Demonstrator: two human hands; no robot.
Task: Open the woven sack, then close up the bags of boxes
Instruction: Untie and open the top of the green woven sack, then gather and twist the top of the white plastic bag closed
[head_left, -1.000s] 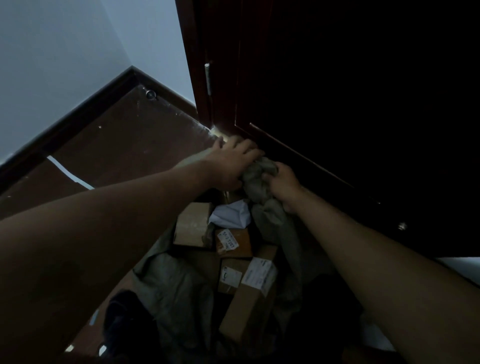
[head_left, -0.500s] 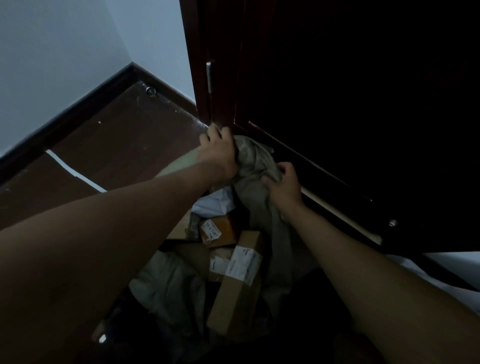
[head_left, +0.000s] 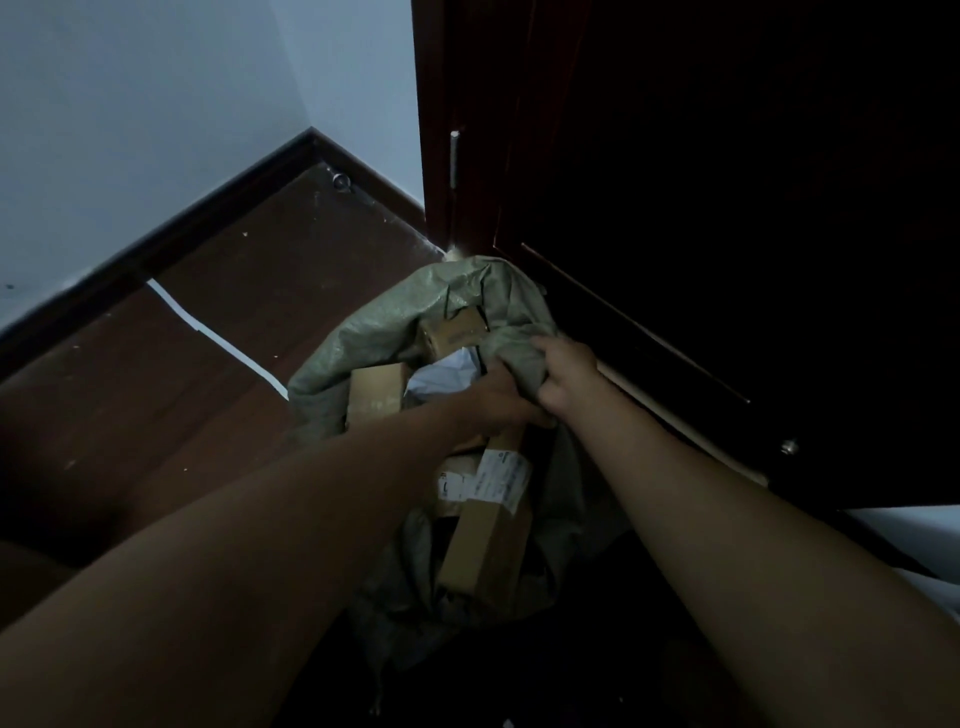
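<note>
The woven sack (head_left: 384, 332) lies on the floor against the foot of the dark door (head_left: 727, 208), its mouth gaping over cardboard boxes (head_left: 485, 535). The right hand (head_left: 563, 376) has its fingers curled tight round a bunched fold of the sack's rim nearest the door. The left hand (head_left: 501, 402), touching the right, reaches across the boxes to the same fold; whether it grips cannot be told. Both forearms stretch forward toward the door.

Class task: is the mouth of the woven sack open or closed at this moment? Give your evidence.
Open. The woven sack gapes, showing cardboard boxes inside, while the left hand and right hand grip its bunched rim.
</note>
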